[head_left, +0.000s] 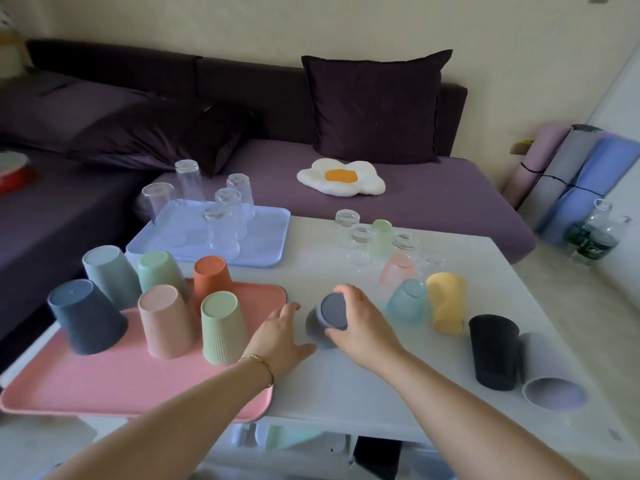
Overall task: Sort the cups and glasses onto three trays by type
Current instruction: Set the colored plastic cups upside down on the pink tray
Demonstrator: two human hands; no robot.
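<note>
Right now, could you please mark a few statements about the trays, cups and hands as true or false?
1. The right hand grips a grey cup. True.
2. The blue tray holds orange cups. False: it holds clear glasses.
3. The pink tray carries six cups. True.
4. The black cup lies on its side. False: it stands on end; the lilac cup beside it lies on its side.
5. The left hand holds a cup. False: it is open and holds nothing.

Cups [166,299] on tray [104,386]
</note>
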